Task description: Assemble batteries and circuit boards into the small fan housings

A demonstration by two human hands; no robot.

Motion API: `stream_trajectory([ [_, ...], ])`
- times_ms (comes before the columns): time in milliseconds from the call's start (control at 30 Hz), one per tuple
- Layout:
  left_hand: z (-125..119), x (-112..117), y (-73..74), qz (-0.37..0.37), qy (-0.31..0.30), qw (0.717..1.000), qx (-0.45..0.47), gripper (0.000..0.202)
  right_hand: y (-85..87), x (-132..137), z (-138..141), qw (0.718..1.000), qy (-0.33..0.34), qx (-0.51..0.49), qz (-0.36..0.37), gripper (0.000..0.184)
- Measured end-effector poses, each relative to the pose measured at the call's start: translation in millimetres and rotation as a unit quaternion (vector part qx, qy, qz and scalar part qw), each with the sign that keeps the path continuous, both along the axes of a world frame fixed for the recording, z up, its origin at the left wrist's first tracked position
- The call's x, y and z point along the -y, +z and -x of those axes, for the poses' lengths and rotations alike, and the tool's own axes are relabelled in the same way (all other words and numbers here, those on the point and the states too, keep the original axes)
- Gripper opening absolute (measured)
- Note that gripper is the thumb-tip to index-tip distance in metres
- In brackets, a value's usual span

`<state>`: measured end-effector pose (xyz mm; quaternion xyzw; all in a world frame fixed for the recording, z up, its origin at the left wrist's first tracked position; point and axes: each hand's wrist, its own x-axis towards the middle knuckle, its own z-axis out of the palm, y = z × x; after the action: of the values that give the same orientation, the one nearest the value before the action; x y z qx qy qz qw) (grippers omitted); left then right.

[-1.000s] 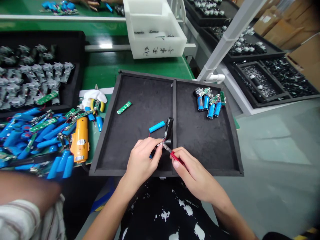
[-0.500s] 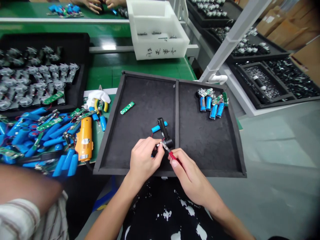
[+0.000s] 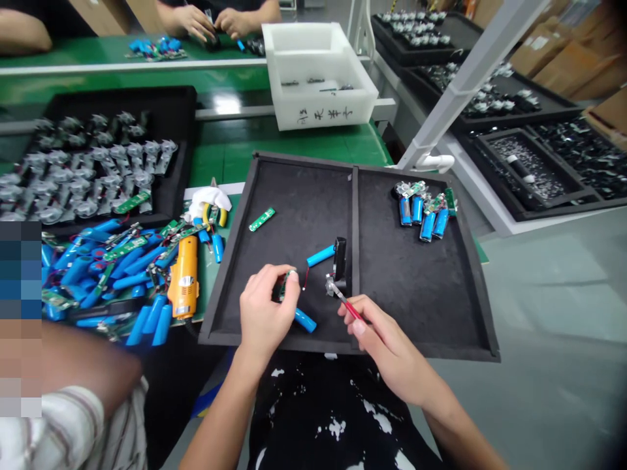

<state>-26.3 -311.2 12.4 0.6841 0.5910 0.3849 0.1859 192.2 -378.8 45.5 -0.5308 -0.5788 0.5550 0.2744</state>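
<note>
My left hand (image 3: 269,303) pinches a small green circuit board (image 3: 283,287) between thumb and fingers, over the left compartment of the black tray (image 3: 298,189). A blue battery (image 3: 305,320) lies just below that hand; whether it is joined to the board is hidden. My right hand (image 3: 377,326) grips a red-handled metal tool (image 3: 351,309). The tool's tip meets a small silvery part at the lower end of a black housing (image 3: 339,258), beside the tray's divider. Another blue battery (image 3: 321,255), with a thin red wire, lies against the housing. A loose green board (image 3: 262,219) rests farther back.
Blue batteries with boards (image 3: 427,224) sit in the right compartment. To the left are a battery pile (image 3: 132,264), an orange electric tool (image 3: 185,281), yellow-handled pliers (image 3: 223,217) and a neighbour's arm (image 3: 93,359). A white bin (image 3: 326,117) and a co-worker's hands (image 3: 232,23) are behind.
My hands have moved apart, the left one drawing leftward with the board. The black housing now stands nearer the divider, and the lower battery has come into view. The camera view has shifted.
</note>
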Motion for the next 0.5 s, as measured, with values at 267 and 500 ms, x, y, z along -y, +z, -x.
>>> stream_trajectory([
  [267,42.2,-29.3,1.7,0.059,0.069,0.985,0.150,0.022,-6.0,-15.7,-37.4,0.992,-0.015,0.076,-0.102,0.020],
  [500,53.0,-71.8,14.3,0.066,0.014,0.992,0.107,0.026,-64.6,-44.7,-68.2,0.896,-0.145,0.357,-0.219,0.024],
])
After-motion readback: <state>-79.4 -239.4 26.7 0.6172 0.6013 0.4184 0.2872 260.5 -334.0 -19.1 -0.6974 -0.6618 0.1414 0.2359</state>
